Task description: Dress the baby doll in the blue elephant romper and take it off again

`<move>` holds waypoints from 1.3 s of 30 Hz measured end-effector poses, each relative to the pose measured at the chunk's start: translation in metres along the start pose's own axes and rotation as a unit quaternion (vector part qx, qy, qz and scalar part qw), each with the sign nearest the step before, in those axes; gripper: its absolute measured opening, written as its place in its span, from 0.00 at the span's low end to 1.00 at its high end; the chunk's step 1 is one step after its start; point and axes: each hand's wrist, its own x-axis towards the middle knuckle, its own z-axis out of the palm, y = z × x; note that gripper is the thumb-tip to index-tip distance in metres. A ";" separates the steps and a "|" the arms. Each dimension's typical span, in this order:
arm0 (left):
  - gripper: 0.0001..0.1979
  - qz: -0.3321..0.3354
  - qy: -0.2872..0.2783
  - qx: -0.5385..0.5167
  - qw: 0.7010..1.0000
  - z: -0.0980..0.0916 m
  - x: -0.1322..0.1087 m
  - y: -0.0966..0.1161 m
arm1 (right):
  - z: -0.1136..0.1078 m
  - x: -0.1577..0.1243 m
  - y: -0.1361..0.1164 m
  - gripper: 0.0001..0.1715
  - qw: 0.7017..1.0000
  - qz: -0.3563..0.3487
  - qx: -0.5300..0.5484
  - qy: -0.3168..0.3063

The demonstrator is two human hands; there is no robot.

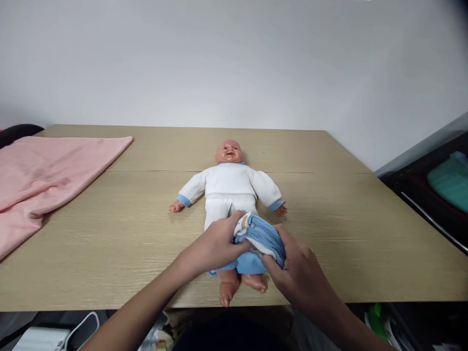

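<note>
A baby doll [230, 180] lies on its back on the wooden table, head toward the wall and arms spread. It is dressed in a white top and white trousers with blue cuffs. Above its lower legs, a bunched blue and white baby garment [261, 236] is pinched between both hands. My left hand [223, 241] grips its left edge, thumb in front. On the other side, my right hand [298, 263] has thumb and fingers closed on the right edge. The doll's bare feet [226, 290] stick out below; its shins are partly hidden. What kind of garment it is, I cannot tell.
A pink cloth [54, 180] covers the table's left side, with a black object [20, 132] behind it. Past the right edge stands a dark case or shelf holding teal fabric [451, 180]. Below the front edge sits a white device [42, 339] with a cable.
</note>
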 end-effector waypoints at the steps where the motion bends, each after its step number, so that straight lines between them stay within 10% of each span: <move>1: 0.08 0.001 0.009 0.025 1.000 0.004 -0.002 0.002 | 0.000 -0.003 -0.001 0.11 1.000 0.001 -0.008 0.008; 10: 0.11 -0.016 -0.079 0.230 0.970 0.014 -0.017 0.009 | 0.003 -0.038 -0.005 0.18 0.990 0.116 -0.006 -0.080; 19: 0.24 -0.014 -0.106 0.270 0.957 0.024 -0.026 0.012 | 0.041 -0.073 0.023 0.18 0.996 0.089 -0.015 0.010; 34: 0.20 -0.023 -0.038 0.179 0.983 0.032 -0.026 0.004 | 0.082 -0.075 0.064 0.34 0.936 0.236 0.261 0.026; 39: 0.25 -0.038 -0.039 0.056 0.997 0.020 -0.026 -0.004 | 0.084 -0.062 0.049 0.24 0.929 0.174 0.324 0.049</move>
